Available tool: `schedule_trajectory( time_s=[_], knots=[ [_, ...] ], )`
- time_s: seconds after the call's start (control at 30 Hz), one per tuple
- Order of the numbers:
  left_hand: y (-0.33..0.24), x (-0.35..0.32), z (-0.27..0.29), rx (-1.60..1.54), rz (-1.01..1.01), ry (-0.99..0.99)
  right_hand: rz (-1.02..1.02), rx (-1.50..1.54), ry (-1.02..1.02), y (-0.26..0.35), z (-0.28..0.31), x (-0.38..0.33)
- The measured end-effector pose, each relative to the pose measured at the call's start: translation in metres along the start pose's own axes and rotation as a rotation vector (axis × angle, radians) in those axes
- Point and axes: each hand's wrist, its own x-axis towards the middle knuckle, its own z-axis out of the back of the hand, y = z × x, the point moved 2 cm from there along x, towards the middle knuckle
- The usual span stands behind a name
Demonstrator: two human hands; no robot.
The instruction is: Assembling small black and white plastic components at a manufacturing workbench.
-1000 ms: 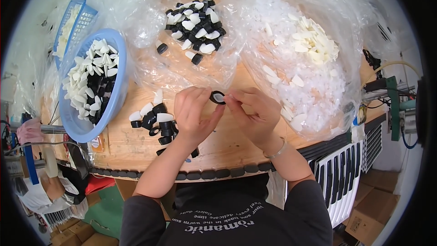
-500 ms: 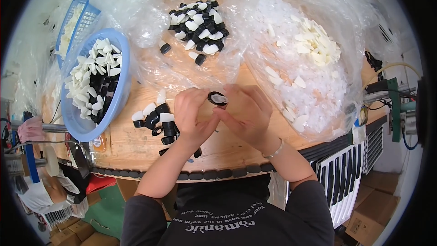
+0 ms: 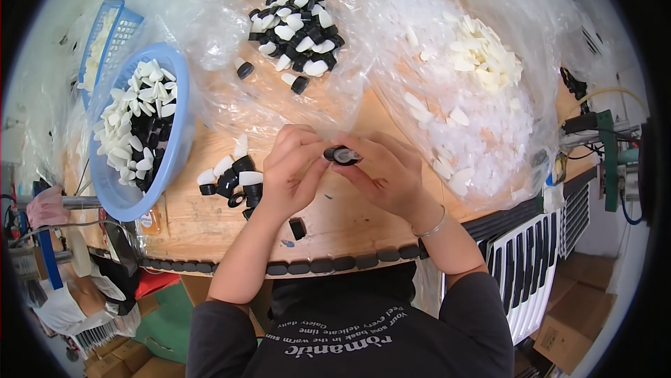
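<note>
as hands (image 3: 335, 168) tilt ring (image 3: 342, 155) (now edge-on)

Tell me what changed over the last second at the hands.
Both hands, left and right, keep pinching the small black ring part between them; it has turned from showing its open ring to lying more edge-on. The blue basket, the loose parts and the bag piles stayed put.

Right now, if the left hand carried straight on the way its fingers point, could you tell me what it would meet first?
The left hand points right, toward the small black piece pinched between both hands. It would likely meet that piece first, then the fingers of the right hand just behind it. Depth is hard to judge here.
</note>
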Motion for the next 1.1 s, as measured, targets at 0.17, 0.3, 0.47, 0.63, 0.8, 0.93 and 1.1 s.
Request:
schedule_trajectory(
  time_s=[0.17,0.3,0.47,0.63,0.8,0.93,1.1],
  knots=[
    [-0.003,0.003,0.002,0.108,-0.122,0.056,-0.040,0.128,0.025,0.000,0.002,-0.001],
    [-0.002,0.005,0.006,0.217,-0.243,0.095,-0.069,0.133,0.063,0.002,0.002,-0.001],
    [-0.008,0.006,0.004,0.169,-0.216,0.053,0.103,0.054,0.041,0.003,0.002,0.001],
    [-0.004,0.000,0.003,-0.039,-0.206,-0.033,0.106,0.094,-0.010,0.010,-0.001,-0.004],
    [-0.006,-0.003,0.001,-0.165,-0.131,-0.083,0.012,0.228,-0.061,0.010,-0.003,-0.009],
    [-0.006,0.000,0.002,-0.138,-0.157,-0.083,0.001,0.203,-0.039,0.009,-0.002,-0.006],
    [-0.008,0.003,0.002,0.001,-0.181,-0.041,0.090,0.113,-0.009,0.008,0.000,-0.005]
  ],
)
